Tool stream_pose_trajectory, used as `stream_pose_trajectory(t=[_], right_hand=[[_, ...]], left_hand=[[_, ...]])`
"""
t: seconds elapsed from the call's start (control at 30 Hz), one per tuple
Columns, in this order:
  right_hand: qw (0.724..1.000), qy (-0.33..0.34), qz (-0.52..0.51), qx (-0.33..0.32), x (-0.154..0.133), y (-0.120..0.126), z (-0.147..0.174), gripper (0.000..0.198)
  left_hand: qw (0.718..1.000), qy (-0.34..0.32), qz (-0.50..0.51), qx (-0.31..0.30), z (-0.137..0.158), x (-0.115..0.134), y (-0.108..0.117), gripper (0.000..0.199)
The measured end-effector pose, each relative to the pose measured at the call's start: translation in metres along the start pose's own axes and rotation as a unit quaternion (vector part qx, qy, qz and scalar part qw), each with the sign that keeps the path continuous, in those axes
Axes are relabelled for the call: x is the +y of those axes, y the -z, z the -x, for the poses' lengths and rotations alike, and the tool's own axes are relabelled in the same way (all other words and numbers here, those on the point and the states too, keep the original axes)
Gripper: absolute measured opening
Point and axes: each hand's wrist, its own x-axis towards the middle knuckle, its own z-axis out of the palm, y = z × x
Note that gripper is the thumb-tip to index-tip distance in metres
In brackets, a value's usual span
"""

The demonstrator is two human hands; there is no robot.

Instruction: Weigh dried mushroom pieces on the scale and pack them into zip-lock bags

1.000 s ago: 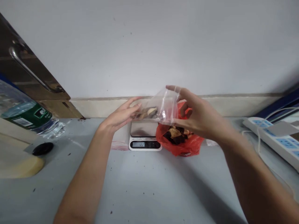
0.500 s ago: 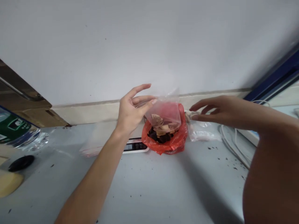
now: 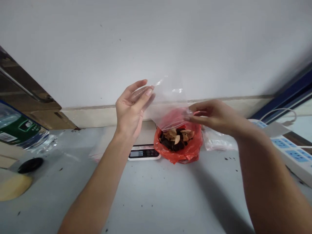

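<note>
A clear plastic bag hangs between my two hands, with nothing visible inside it. My left hand pinches its left side between thumb and fingers. At its lower right corner, my right hand has closed its fingertips on the plastic. Just beneath the bag sits an open red plastic bag, filled with dry brown and dark slices. Left of the red bag, a white digital scale shows a reading near zero on its display; my left forearm covers part of it.
Several flat clear bags lie right of the red bag; others lie left of the scale. A power strip and white cable are at the right. A large water bottle, a black lid and a yellowish object are at the left.
My right hand has moved left and taken hold of the clear bag's lower right corner. The clear bag is raised off the slices, and my left hand has shifted slightly up and left.
</note>
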Motion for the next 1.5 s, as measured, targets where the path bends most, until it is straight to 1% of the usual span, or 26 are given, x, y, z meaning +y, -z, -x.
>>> stream_pose_trajectory(t=[0.1,0.17,0.2,0.27,0.33,0.4,0.43,0.47,0.57,0.6,0.63,0.7,0.73,0.77,0.83,0.9,0.97,1.03,1.07,1.1,1.13,1.2,1.27,1.33,1.43,1.5], right_hand=[[0.996,-0.026,-0.067,0.056,-0.001,-0.007,-0.002,0.054],[0.991,-0.036,-0.104,0.082,-0.003,-0.016,-0.004,0.054],[0.987,-0.04,-0.121,0.095,-0.005,-0.021,-0.005,0.055],[0.978,-0.047,-0.153,0.134,-0.01,-0.035,-0.01,0.054],[0.964,-0.049,-0.176,0.191,-0.018,-0.051,-0.018,0.05],[0.953,-0.044,-0.188,0.234,-0.026,-0.069,-0.026,0.044],[0.952,-0.036,-0.193,0.235,-0.031,-0.077,-0.031,0.041],[0.955,-0.022,-0.201,0.216,-0.035,-0.086,-0.036,0.04],[0.973,0.045,-0.208,0.085,-0.048,-0.113,-0.054,0.043],[0.977,0.073,-0.19,0.059,-0.052,-0.122,-0.06,0.041],[0.981,0.103,-0.156,0.056,-0.057,-0.132,-0.065,0.036],[0.981,0.173,-0.038,0.082,-0.068,-0.152,-0.075,0.026],[0.973,0.209,0.037,0.088,-0.074,-0.162,-0.077,0.027],[0.961,0.241,0.114,0.074,-0.081,-0.172,-0.079,0.029],[0.928,0.28,0.247,-0.014,-0.094,-0.191,-0.077,0.03],[0.894,0.279,0.325,-0.129,-0.103,-0.209,-0.072,0.024],[0.874,0.258,0.347,-0.223,-0.106,-0.222,-0.065,0.023],[0.871,0.239,0.34,-0.263,-0.102,-0.232,-0.06,0.027],[0.872,0.232,0.337,-0.268,-0.099,-0.235,-0.057,0.03],[0.873,0.226,0.339,-0.268,-0.096,-0.237,-0.055,0.032],[0.872,0.222,0.347,-0.264,-0.094,-0.239,-0.052,0.033],[0.867,0.221,0.37,-0.249,-0.092,-0.241,-0.046,0.033],[0.863,0.23,0.388,-0.229,-0.092,-0.244,-0.04,0.033],[0.862,0.241,0.392,-0.213,-0.092,-0.246,-0.034,0.035],[0.87,0.253,0.368,-0.209,-0.089,-0.243,-0.027,0.036],[0.883,0.26,0.321,-0.223,-0.087,-0.231,-0.024,0.031]], left_hand=[[0.995,0.058,-0.073,-0.023,-0.004,0.008,0.015,0.037],[0.986,0.087,-0.132,-0.058,-0.007,0.014,0.027,0.038],[0.981,0.089,-0.158,-0.069,-0.009,0.016,0.034,0.038],[0.976,0.075,-0.195,-0.068,-0.012,0.02,0.05,0.037],[0.972,0.074,-0.215,-0.061,-0.015,0.025,0.07,0.033],[0.966,0.105,-0.228,-0.063,-0.017,0.03,0.091,0.031],[0.964,0.123,-0.228,-0.057,-0.017,0.031,0.102,0.032],[0.965,0.136,-0.219,-0.041,-0.017,0.033,0.113,0.033],[0.971,0.156,-0.18,0.031,-0.016,0.032,0.146,0.037],[0.967,0.165,-0.186,0.052,-0.016,0.031,0.158,0.037],[0.959,0.177,-0.211,0.068,-0.015,0.029,0.169,0.036],[0.928,0.21,-0.295,0.091,-0.014,0.025,0.191,0.029],[0.91,0.226,-0.335,0.096,-0.014,0.024,0.2,0.024],[0.894,0.243,-0.364,0.093,-0.013,0.023,0.209,0.019],[0.877,0.282,-0.383,0.063,-0.011,0.022,0.221,0.014],[0.869,0.317,-0.381,0.013,-0.009,0.024,0.226,0.021],[0.858,0.342,-0.38,-0.043,-0.007,0.024,0.223,0.022],[0.85,0.353,-0.378,-0.1,-0.006,0.021,0.218,0.013],[0.843,0.353,-0.382,-0.14,-0.007,0.018,0.214,0.009],[0.834,0.35,-0.388,-0.18,-0.007,0.014,0.211,0.012],[0.818,0.342,-0.402,-0.229,-0.007,0.008,0.208,0.019],[0.793,0.329,-0.431,-0.279,-0.007,-0.004,0.202,0.033],[0.774,0.319,-0.462,-0.293,-0.006,-0.015,0.196,0.05],[0.755,0.309,-0.493,-0.303,-0.005,-0.021,0.189,0.063],[0.725,0.305,-0.535,-0.307,-0.001,-0.023,0.177,0.069],[0.707,0.309,-0.56,-0.301,0.001,-0.021,0.168,0.079]])
